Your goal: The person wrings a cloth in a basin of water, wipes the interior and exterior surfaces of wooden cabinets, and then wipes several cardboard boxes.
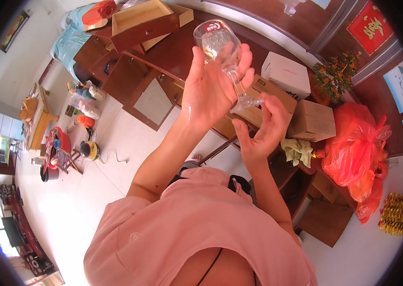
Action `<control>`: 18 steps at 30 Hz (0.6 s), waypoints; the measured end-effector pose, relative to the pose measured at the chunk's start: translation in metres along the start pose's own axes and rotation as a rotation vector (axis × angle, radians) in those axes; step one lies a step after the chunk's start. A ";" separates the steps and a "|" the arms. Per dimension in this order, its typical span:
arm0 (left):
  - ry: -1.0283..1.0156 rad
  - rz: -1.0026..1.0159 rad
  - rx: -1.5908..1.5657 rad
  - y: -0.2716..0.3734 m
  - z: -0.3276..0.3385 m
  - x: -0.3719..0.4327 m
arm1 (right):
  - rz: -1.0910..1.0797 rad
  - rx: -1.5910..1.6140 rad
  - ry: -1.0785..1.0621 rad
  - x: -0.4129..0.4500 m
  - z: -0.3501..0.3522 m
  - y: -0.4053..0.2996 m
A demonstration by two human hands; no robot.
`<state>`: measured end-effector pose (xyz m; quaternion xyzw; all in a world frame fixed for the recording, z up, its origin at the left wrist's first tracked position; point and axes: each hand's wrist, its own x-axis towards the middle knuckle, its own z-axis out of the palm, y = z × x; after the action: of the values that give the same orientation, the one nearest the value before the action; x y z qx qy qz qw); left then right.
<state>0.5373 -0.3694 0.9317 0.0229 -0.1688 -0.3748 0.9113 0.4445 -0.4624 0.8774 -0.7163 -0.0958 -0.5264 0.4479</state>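
A clear stemmed glass (219,43) with a red sticker on its bowl lies tilted across my left hand (210,84). That palm is turned up, with the fingers curled around the bowl and stem. My right hand (264,125) is beside the glass foot (246,103). Its index fingertip meets the edge of the foot, while the thumb is apart from it. Beyond my hands runs a dark red wooden cabinet (165,53), several of its doors hanging open. Cardboard boxes (310,121) stand on it, just past my right hand.
A pulled-out drawer (144,21) rests on the cabinet at the far left. Right of the boxes are a greenish cloth (297,152) and red plastic bags (351,146). An open cabinet door (155,103) juts over the floor. A yellow-and-black appliance (89,150) with a cord sits on the floor.
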 end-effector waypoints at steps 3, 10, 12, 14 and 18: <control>0.017 -0.031 -0.200 0.005 -0.008 -0.002 | 0.121 0.233 0.022 0.008 0.007 -0.008; 0.052 -0.058 -0.299 0.006 -0.015 -0.002 | 0.409 0.469 -0.020 0.018 0.004 -0.006; 0.059 -0.089 -0.323 0.007 -0.014 0.001 | 0.455 0.512 -0.015 0.020 0.002 -0.005; 0.062 -0.120 -0.345 0.006 -0.013 0.003 | 0.496 0.555 -0.009 0.021 0.000 -0.002; 0.012 -0.061 -0.118 0.008 -0.014 0.003 | 0.456 0.493 -0.092 0.011 -0.008 0.012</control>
<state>0.5489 -0.3670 0.9210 -0.0233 -0.1401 -0.4115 0.9003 0.4512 -0.4787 0.8809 -0.6123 -0.0776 -0.3408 0.7091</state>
